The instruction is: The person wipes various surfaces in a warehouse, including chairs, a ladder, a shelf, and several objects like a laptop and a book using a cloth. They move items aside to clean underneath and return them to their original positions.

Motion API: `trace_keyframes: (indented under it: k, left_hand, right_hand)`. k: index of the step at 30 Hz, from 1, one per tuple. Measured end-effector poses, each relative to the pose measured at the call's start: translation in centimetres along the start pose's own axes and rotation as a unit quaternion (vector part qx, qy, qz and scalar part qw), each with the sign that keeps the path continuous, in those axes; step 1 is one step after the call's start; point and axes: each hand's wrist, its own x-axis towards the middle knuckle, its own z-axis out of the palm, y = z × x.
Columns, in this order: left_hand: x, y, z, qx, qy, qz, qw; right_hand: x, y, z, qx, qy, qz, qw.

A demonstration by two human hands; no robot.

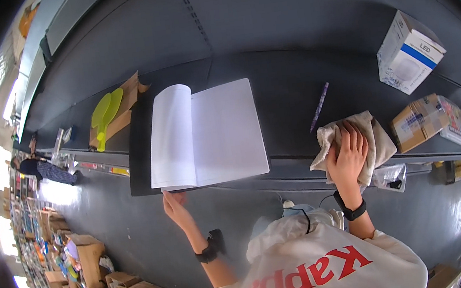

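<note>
An open notebook [227, 131] with white pages and a dark cover lies on the dark shelf. Its left-hand leaves [171, 138] curl over in a loose roll. My left hand [176, 206] is at the notebook's lower left edge, its fingertips closed on the edge of a page. To the right, my right hand [347, 153] lies palm down over a folded beige cloth [376, 137], thumb and fingers gripping it at the shelf's front edge. A purple patterned pen [319, 106] rests between the notebook and the cloth.
Yellow-green paddles [106, 111] lie on an opened cardboard piece [122, 125] at the left. An LED lamp box [411, 52], a taped carton [418, 123] and a clear-wrapped pack [453, 121] stand at the right. Filled cartons [89, 260] line the floor. Another person [43, 169] is far left.
</note>
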Motion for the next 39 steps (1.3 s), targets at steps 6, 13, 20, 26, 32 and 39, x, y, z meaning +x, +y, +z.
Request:
trace_keyframes:
  k: [6, 13, 20, 26, 32, 39]
  left_hand:
    - [-2.1, 4.0, 3.8, -0.135, -0.013, 0.075, 0.988]
    - [-7.2, 4.1, 5.8, 0.127, -0.344, 0.295, 0.883]
    - [-7.7, 2.7, 7.0, 0.267, -0.263, 0.354, 0.857]
    - [-8.3, 2.4, 7.0, 0.253, -0.268, 0.367, 0.854]
    - [-9.8, 0.6, 4.4, -0.093, -0.346, 0.138, 0.923]
    - [-3.2, 1.7, 2.1, -0.040, -0.492, 0.120, 0.862]
  right_hand:
    - [0.2, -0.3, 0.4, 0.026, -0.006, -0.020, 0.999]
    - [-1.4, 1.0, 0.6, 0.069, 0.044, 0.003, 0.997]
    - [-2.7, -0.3, -0.1, 0.325, 0.071, 0.023, 0.943]
    - [-0.1, -6.6, 0.4, 0.405, -0.031, -0.102, 0.908]
    - [-1.3, -16.0, 2.2, 0.320, -0.171, -0.217, 0.906]
    - [-2.2, -19.2, 3.4, 0.274, -0.127, -0.154, 0.941]
